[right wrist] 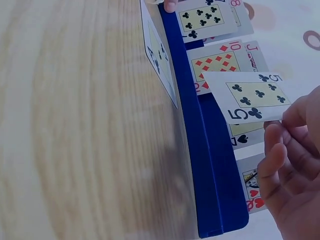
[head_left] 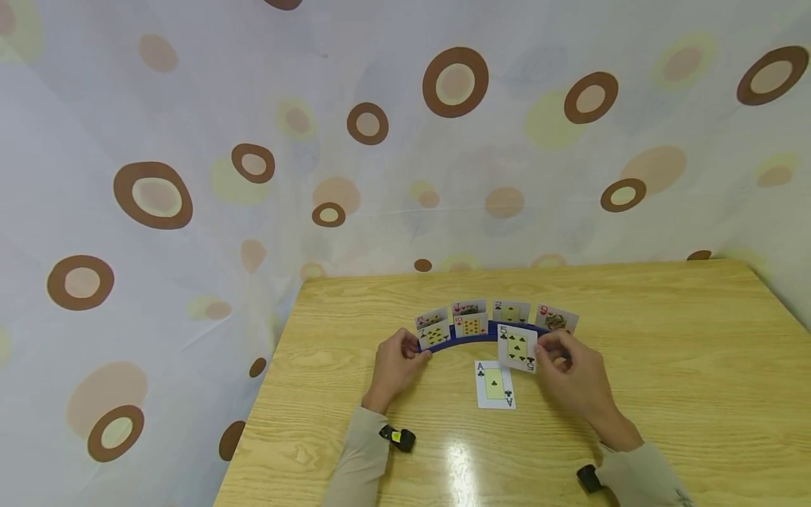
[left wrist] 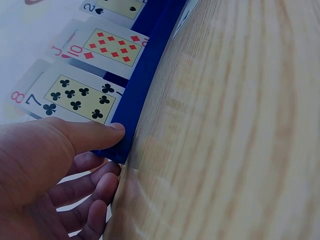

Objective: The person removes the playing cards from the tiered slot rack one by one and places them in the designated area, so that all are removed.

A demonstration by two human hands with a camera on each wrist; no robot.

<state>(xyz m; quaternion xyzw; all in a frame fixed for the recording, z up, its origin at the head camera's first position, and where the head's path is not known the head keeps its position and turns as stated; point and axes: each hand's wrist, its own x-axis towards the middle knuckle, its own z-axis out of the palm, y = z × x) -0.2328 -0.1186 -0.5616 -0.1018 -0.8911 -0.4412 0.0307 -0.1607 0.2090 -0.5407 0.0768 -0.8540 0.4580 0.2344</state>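
Pinching the five of clubs (head_left: 517, 348) at one side edge: right hand (head_left: 573, 366), thumb against fingertips, the far end of the card free. Card is raised in front of the holder's right half, face toward the wearer, tilted, overlapping the ace's top corner in the head view. Should handle as very light, thin and springy, probably slick-faced; not fragile, but a hard squeeze could crease it. Best hold: side edge or corner, light pinch, lower edge left free.

Ace of clubs (head_left: 493, 394) lies face up on the table (head_left: 684, 366), just in front of the holder.

Blue card holder (right wrist: 206, 190), one, curved; likely stiff and light, best steadied by an end. Left hand (head_left: 394, 366) does that: thumb on top of the left end, other fingers curled at its underside.

Six cards in the holder. Front, two: seven of clubs (left wrist: 75, 95), ten of diamonds (left wrist: 112, 47). Back, four: red eight (head_left: 432, 318), red jack (head_left: 469, 308), two of spades (head_left: 510, 312), queen of hearts (head_left: 557, 319). Suits of eight and jack: can't tell. Cards visible, total: eight.

Outward: two black wrist devices (head_left: 402, 440), two sleeves (head_left: 364, 451), one patterned backdrop (head_left: 380, 70).
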